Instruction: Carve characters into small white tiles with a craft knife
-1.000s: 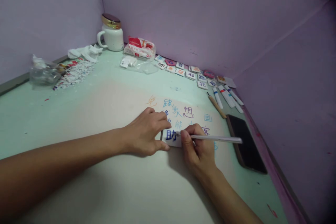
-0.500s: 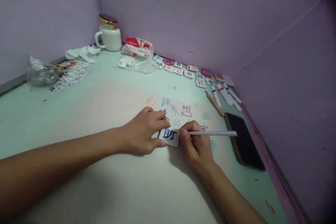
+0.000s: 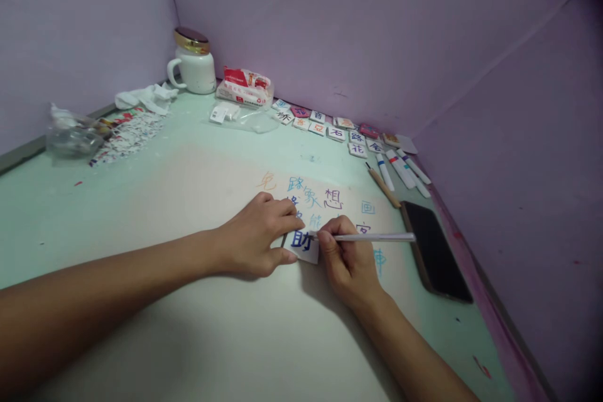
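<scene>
A small white tile (image 3: 307,254) with a dark blue character lies flat on the table (image 3: 198,320). My left hand (image 3: 264,235) holds the tile's left side between thumb and fingers. From the right, my right hand (image 3: 348,257) is closed around a slim silver pen-like tool (image 3: 386,237), whose tip meets the tile's upper right part by the character. The very tip is too small to make out. Around both hands, coloured characters are written on the table surface, among them a purple one (image 3: 333,198) just beyond my right hand.
A dark phone (image 3: 438,254) lies right of my right hand. Beyond are a wooden-handled tool (image 3: 382,185), white markers (image 3: 400,169) and several character tiles (image 3: 336,133). Farther left stand a red-white packet (image 3: 245,88), a lidded white mug (image 3: 195,69), paper scraps (image 3: 129,138) and a plastic bag (image 3: 75,135).
The whole view has shifted slightly. The tool in my right hand has changed its angle a little and its back end sits slightly farther left. Both hands keep their hold.
</scene>
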`<state>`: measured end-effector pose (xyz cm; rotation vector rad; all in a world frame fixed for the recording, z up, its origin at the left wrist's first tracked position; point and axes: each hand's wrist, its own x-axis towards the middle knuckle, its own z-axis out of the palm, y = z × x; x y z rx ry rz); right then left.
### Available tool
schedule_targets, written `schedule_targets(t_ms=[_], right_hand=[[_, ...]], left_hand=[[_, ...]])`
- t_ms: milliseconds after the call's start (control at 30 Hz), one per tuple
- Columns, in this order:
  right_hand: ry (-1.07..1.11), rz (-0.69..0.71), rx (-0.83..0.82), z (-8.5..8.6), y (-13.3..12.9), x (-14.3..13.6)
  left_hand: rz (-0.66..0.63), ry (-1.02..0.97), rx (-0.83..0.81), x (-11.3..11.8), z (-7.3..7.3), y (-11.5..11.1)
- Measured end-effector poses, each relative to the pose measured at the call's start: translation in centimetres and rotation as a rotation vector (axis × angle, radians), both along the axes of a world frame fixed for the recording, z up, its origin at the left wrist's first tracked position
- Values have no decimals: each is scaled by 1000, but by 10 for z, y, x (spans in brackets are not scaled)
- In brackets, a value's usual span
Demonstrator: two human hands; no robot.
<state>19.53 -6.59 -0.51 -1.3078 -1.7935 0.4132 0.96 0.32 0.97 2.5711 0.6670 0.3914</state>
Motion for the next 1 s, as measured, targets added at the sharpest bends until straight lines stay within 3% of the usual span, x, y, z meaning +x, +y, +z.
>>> schedule_targets(t_ms=[300, 533, 1000], right_hand=[[-166, 52, 46, 6, 5, 3], [-225, 124, 38, 9, 7, 10], [-201, 178, 4, 13, 9, 14]], left_hand=[[-12, -59, 43, -2, -10, 2], [-24, -77, 60, -1, -10, 3], [-20, -75, 46, -2, -10, 3]])
